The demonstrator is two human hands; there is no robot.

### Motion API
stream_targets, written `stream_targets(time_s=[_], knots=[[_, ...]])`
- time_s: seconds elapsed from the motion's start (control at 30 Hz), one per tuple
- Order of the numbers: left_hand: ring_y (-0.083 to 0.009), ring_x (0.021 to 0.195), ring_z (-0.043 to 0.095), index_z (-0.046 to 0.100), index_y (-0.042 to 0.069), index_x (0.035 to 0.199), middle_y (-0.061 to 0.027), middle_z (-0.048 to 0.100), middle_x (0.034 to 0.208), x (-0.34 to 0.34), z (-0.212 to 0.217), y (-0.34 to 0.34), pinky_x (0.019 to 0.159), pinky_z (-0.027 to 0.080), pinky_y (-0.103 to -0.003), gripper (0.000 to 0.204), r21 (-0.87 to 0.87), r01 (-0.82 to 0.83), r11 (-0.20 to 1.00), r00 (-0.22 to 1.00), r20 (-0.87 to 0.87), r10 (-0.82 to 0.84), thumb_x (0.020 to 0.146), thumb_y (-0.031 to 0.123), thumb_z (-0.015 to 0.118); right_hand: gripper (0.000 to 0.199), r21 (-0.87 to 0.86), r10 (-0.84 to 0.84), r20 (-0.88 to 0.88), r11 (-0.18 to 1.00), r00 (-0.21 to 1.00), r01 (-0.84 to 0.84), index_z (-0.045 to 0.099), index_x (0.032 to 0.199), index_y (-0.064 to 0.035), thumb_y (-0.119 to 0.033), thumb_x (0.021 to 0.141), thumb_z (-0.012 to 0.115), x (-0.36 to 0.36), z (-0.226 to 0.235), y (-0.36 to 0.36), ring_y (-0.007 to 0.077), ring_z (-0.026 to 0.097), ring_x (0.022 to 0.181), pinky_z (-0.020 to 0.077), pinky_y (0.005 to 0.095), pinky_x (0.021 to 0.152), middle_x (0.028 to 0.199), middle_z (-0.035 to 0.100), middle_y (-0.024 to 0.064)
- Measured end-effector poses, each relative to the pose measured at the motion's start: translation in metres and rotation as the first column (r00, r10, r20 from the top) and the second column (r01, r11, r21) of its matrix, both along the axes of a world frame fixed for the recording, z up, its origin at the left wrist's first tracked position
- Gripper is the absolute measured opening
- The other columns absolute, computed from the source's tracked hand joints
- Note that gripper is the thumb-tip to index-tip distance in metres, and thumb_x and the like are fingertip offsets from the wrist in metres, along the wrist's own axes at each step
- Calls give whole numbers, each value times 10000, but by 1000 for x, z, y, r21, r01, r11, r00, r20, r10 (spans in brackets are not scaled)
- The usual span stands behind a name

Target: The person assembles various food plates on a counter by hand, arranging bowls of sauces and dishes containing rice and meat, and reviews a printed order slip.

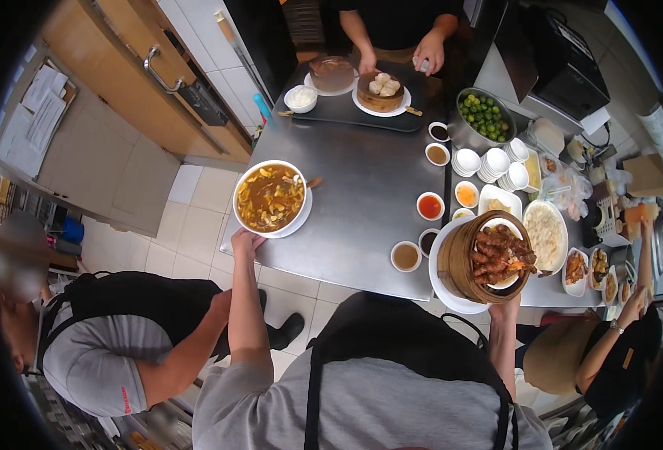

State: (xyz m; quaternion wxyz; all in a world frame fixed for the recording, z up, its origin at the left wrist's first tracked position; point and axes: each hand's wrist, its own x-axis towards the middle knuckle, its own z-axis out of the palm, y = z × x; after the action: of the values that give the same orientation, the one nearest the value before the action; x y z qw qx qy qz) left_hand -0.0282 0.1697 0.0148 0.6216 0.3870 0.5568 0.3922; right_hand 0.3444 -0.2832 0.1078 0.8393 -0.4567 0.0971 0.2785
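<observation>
My left hand [247, 241] grips the near edge of a white plate [299, 218] at the table's left corner. On that plate stands a white bowl of thick brown soup [271, 198] with yellowish pieces in it. At the right, my right hand [505, 307] holds the near side of another white plate [442, 283], its fingers mostly hidden underneath. This plate carries a bamboo steamer [459, 259], tilted in view, with a dish of braised chicken feet [501, 255] inside.
Across the steel table [354, 202], a co-worker's hands are near a dark tray [331, 120] bearing a dumpling steamer [384, 88] and a rice bowl [300, 98]. Sauce cups [405, 256], stacked white cups [495, 161] and a pot of green citrus [486, 118] line the right. People stand on both sides.
</observation>
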Motion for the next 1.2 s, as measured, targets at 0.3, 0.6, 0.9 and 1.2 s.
stream_targets(time_s=[0.3,0.6,0.9,1.2], knots=[[-222,676,596,511,-83,871,-138,562,794,56,0,21,615,547,-297,162,20,66,998,995,68,-67,718,-81,457,376,-33,-9,12,999,1000,10,379,1206,-17,-247,909,351,-7,-6,-5,250,477,1067,399,356,902,1193,466,125],[-216,698,592,486,-89,918,-144,555,837,94,10,28,627,546,-295,173,32,81,996,992,95,-84,745,-74,472,398,-54,-58,-40,997,998,55,371,1219,-20,-272,912,334,-16,-5,-12,256,456,1095,378,364,925,1225,442,125],[-218,724,593,459,-79,937,-144,547,857,113,6,36,636,558,-320,189,-10,8,1000,995,104,-7,757,-74,516,385,-87,-70,-28,994,997,67,386,1208,-21,-263,913,326,-32,-10,-19,257,462,1087,382,362,921,1211,454,124],[-223,741,593,420,-64,1016,-144,537,913,113,-27,35,628,561,-318,265,-1,-17,1000,987,159,17,770,-61,519,369,4,-85,71,996,994,85,380,1205,-9,-231,912,343,-52,-49,-39,253,475,1071,392,362,910,1197,460,128]])
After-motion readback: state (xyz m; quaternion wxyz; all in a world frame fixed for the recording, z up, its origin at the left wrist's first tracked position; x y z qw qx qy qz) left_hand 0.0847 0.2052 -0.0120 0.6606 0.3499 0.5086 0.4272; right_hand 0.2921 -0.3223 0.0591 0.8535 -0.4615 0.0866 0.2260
